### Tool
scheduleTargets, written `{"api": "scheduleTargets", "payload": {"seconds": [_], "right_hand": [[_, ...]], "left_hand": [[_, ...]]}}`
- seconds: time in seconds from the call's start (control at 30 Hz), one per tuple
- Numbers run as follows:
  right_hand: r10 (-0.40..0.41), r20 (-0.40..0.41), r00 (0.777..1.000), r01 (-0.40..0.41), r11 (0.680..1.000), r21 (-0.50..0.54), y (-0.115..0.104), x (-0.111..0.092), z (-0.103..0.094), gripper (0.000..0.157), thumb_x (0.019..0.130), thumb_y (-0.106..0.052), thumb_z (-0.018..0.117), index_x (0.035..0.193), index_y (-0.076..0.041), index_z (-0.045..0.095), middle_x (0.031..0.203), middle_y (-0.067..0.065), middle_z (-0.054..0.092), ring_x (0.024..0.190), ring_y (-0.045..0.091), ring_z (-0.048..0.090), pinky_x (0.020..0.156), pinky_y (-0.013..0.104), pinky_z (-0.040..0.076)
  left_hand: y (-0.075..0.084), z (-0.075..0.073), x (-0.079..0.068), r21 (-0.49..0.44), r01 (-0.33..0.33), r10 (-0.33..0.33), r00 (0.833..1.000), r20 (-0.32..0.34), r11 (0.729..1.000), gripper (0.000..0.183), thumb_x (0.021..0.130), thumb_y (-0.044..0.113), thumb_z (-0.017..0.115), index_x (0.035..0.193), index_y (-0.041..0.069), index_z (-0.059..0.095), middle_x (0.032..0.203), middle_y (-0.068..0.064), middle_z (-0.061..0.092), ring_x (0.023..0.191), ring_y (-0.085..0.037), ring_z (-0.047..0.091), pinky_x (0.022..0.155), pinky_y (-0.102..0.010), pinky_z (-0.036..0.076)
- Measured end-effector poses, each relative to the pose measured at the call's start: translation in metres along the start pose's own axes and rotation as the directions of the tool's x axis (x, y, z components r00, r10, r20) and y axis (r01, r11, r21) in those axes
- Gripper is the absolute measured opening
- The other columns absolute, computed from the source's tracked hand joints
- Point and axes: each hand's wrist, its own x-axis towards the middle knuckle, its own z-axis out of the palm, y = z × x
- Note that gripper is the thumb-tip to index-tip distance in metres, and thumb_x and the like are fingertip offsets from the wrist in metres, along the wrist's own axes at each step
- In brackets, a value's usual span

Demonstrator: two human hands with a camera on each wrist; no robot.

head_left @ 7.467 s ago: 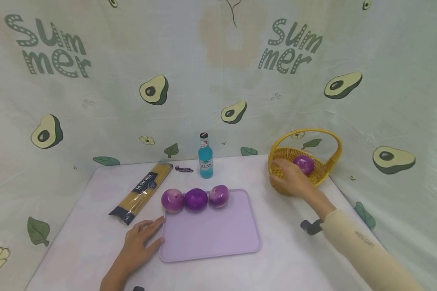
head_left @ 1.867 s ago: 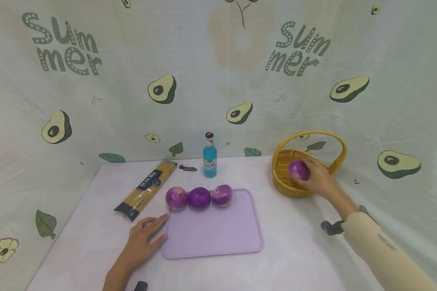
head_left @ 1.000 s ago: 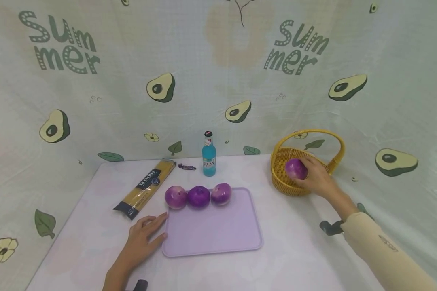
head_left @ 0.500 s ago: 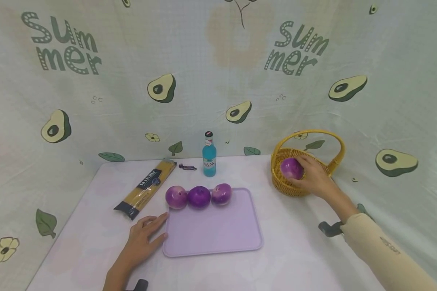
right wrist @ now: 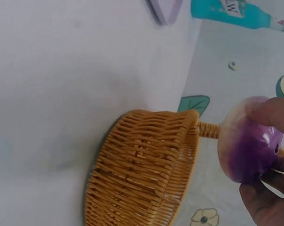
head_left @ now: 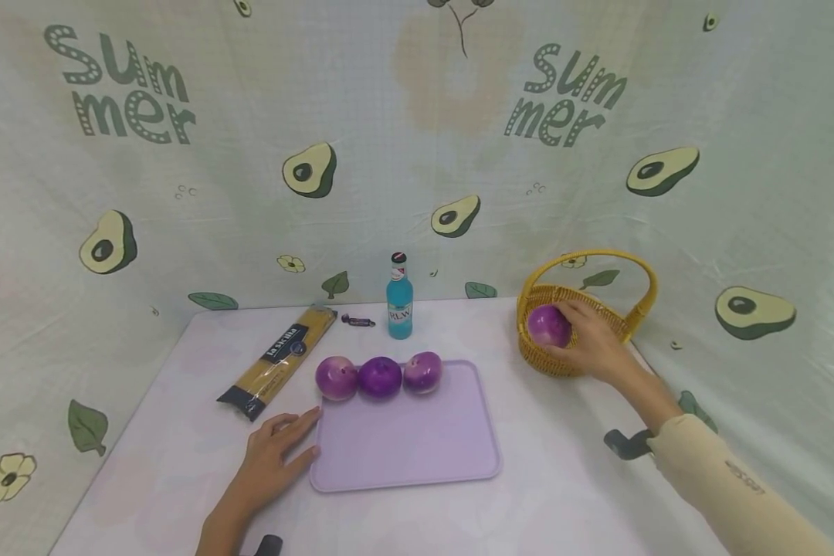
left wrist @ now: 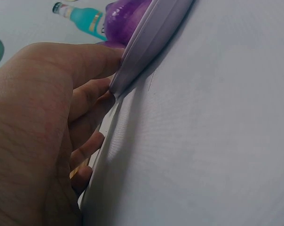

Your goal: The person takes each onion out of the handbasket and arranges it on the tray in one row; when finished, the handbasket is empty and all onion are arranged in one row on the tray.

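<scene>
In the head view, my right hand [head_left: 587,340] grips a glossy, round purple-and-white vegetable [head_left: 548,326] over the yellow wicker basket [head_left: 552,367]. The right wrist view has thumb and fingers around the vegetable [right wrist: 248,143], apart from the basket's woven wall [right wrist: 132,165]. Fingers spread, my left hand [head_left: 267,459] touches the left edge of a lilac tray [head_left: 410,448]. Its fingertips meet the tray rim [left wrist: 142,52] in the left wrist view. Along the tray's far edge sit three similar vegetables: a pale one [head_left: 336,378], a dark one [head_left: 380,378] and another [head_left: 423,372].
A pasta packet [head_left: 281,359] lies left of the tray. Behind the tray are a small wrapped candy [head_left: 357,321] and an upright blue bottle [head_left: 399,305]. The basket's tall handle [head_left: 591,253] arches above it. A patterned cloth [head_left: 361,108] hangs behind the table.
At first the right hand was at the basket's left side, with the vegetable inside. It then took hold of that vegetable and has since moved it leftward over the basket. The left hand stays put.
</scene>
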Motion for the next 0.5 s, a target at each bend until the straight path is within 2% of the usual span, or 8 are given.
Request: {"api": "scheduleTargets", "payload": {"seconds": [0.3,0.5], "right_hand": [[-0.049,0.007,0.999,0.049,0.998,0.032,-0.008,0.000,0.004,0.083,0.083,-0.020,0.083,0.148,0.005,0.039,0.147,0.029,0.037,0.132,0.049,0.038,0.104,0.064,0.039],[-0.047,0.021,0.999,0.046,0.997,0.054,-0.012,-0.001,0.009,0.082,0.083,-0.023,0.083,0.149,0.002,0.040,0.148,0.025,0.037,0.131,0.047,0.041,0.102,0.063,0.043]], "left_hand": [[0.003,-0.001,-0.001,-0.006,0.005,-0.006,1.000,-0.004,1.000,0.058,0.093,0.043,0.068,0.148,0.029,0.052,0.136,0.002,0.063,0.131,-0.028,0.039,0.104,-0.063,0.022],[0.004,-0.002,0.000,-0.016,0.008,-0.008,1.000,0.003,1.000,0.058,0.093,0.043,0.068,0.148,0.029,0.051,0.137,0.002,0.062,0.132,-0.029,0.039,0.105,-0.064,0.021]]}}
